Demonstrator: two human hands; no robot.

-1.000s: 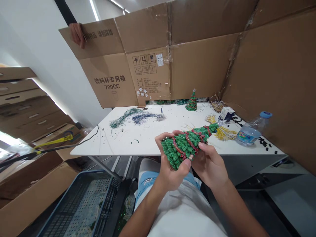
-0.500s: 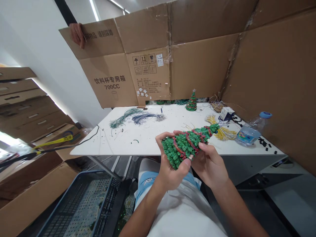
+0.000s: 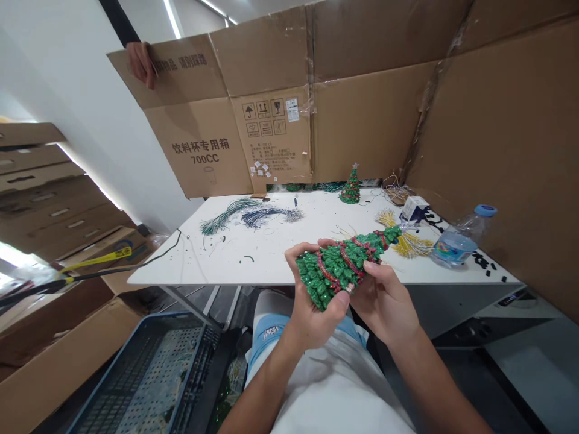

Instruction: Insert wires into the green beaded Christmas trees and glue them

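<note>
A small green glittery Christmas tree (image 3: 337, 263) with a red garland lies tilted in both my hands, its tip pointing right. My left hand (image 3: 312, 307) wraps around its wide base, thumb on the lower branches. Farther up, my right hand (image 3: 384, 298) grips the tree's side with the thumb on top. The underside and several fingers are hidden. Beyond my hands, a similar tree (image 3: 350, 187) with a star on top stands upright on the white table (image 3: 271, 259). A bundle of yellow wires (image 3: 409, 244) lies just past the held tree's tip.
Green wires (image 3: 230, 214) and dark blue wires (image 3: 269, 216) lie on the table's left. A water bottle (image 3: 461, 238), a small white box (image 3: 414, 208) and black bits are at right. Cardboard (image 3: 271, 72) walls the back, held by another person's hand (image 3: 141, 63). A blue crate (image 3: 136, 325) stands below.
</note>
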